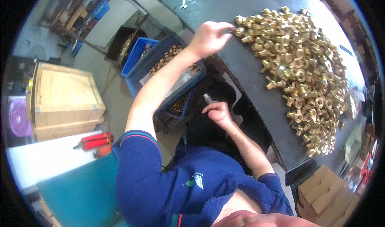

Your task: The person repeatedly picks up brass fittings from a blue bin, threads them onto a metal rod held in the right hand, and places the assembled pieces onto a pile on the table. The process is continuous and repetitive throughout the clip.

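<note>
My left hand [212, 37] reaches over the dark bench to the near left edge of a large pile of brass fittings [297, 64]. Its bent fingertips are at a brass fitting [239, 32]; whether they grip it cannot be told. Lower down, in front of my body, my right hand [219, 114] is closed around a short metal cylindrical piece [207, 98], whose end sticks out past the fingers. Under my left forearm stands a blue-grey crate [132, 87] with brown-gold metal parts.
The bench edge [255, 106] runs diagonally beside my right arm. A wrench [184, 0] lies at the bench's far left. A blue bin [135, 55] adjoins the crate. Elsewhere are a wooden crate [67, 88], a teal surface [81, 185] and cardboard boxes [321, 188].
</note>
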A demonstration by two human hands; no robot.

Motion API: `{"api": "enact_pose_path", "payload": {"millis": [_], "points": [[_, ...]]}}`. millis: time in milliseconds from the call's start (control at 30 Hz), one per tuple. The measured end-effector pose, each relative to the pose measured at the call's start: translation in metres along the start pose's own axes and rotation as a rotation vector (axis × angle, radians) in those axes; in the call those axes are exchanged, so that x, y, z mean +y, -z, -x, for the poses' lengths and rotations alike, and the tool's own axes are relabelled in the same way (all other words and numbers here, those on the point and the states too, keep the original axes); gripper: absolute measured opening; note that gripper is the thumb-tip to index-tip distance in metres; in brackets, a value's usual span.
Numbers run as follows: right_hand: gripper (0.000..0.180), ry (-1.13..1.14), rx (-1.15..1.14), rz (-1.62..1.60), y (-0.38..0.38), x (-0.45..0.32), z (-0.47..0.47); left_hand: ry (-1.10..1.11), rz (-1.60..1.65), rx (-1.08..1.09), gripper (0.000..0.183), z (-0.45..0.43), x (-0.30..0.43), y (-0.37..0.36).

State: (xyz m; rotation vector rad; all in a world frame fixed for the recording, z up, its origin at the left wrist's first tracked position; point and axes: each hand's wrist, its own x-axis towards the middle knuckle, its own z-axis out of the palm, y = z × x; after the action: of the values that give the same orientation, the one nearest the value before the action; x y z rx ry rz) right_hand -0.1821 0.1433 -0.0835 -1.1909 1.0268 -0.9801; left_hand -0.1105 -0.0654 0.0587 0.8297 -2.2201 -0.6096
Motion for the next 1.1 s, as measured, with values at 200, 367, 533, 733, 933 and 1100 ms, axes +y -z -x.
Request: {"api": "enact_pose_path", "payload": {"millis": [200,367,533,733,933,1100], "points": [[0.023,-0.013,-0.004,0.035,-0.011,-0.002,-0.001,0.62,-0.179,-0.281,0.032,0.198,-0.162,0.067],[0.024,-0.116,0.013,0.075,-0.011,0.006,-0.001,0.996,-0.505,-0.73,0.037,0.316,-0.201,0.059],[0.025,-0.209,0.003,0.158,-0.012,0.009,-0.004,1.002,-0.369,-0.624,0.027,0.332,-0.213,0.049],[0.024,-0.215,-0.015,0.176,-0.013,0.014,-0.007,0.928,-0.608,-0.857,0.025,0.336,-0.235,0.011],[0.024,-0.249,0.012,0.144,-0.012,0.019,-0.007,0.944,-0.658,-0.787,0.027,0.322,-0.224,0.018],[0.031,-0.216,-0.043,0.195,-0.012,0.024,-0.008,0.921,-0.681,-0.684,0.028,0.323,-0.235,0.006]]}}
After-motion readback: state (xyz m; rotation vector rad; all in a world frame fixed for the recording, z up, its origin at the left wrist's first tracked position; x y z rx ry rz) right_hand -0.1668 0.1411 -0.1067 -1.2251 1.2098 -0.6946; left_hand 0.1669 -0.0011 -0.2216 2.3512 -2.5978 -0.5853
